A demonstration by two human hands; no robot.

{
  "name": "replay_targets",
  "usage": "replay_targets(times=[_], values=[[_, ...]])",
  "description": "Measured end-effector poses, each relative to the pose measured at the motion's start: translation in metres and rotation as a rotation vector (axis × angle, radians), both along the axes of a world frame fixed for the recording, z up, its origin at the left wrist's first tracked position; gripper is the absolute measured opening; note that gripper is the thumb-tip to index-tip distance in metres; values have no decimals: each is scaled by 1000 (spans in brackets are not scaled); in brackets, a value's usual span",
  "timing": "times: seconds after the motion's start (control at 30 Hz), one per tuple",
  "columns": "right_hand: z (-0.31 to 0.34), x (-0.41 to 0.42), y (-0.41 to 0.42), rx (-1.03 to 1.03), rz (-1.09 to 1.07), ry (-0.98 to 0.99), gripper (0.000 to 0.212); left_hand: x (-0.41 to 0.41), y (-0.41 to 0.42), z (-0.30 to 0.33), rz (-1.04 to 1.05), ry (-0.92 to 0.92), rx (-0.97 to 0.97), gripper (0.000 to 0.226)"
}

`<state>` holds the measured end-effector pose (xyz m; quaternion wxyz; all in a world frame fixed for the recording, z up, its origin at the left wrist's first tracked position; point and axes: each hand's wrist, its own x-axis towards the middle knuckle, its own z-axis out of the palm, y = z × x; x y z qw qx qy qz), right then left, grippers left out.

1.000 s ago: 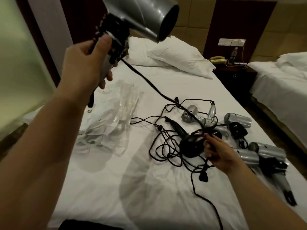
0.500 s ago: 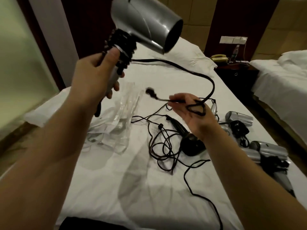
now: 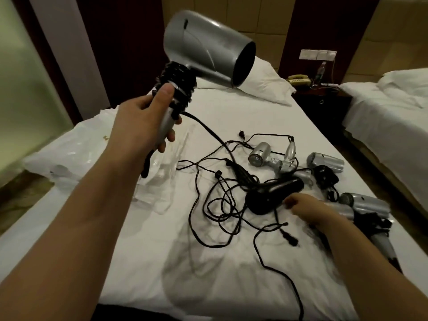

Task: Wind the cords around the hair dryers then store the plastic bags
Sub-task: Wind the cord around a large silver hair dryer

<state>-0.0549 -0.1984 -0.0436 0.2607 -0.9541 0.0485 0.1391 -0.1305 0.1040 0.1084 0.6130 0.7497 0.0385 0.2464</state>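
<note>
I am holding the silver hair dryer (image 3: 203,46) aloft, left hand (image 3: 143,119) clamped on its half-wound handle; right hand (image 3: 308,210), blurred, finger state unclear, is reaching below for the trailing cord (image 3: 213,135).

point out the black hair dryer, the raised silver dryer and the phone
black hair dryer (image 3: 275,193), head view, on its barrel
raised silver dryer (image 3: 203,45), head view, on its barrel
phone (image 3: 298,79), head view, on its body

Silver hair dryer (image 3: 203,47), black cord (image 3: 208,133), white bed (image 3: 231,112).
</note>
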Motion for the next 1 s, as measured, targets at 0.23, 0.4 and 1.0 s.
replay_targets(times=[0.23,0.4,1.0], values=[[66,-35,81,896,99,-353,28,-1,-35,2,-209,38,32,36],[71,-52,123,947,351,-190,24,2,-40,4,-269,60,199,39],[150,-81,105,-258,750,-400,16,26,-6,-58,-45,264,1395,37]])
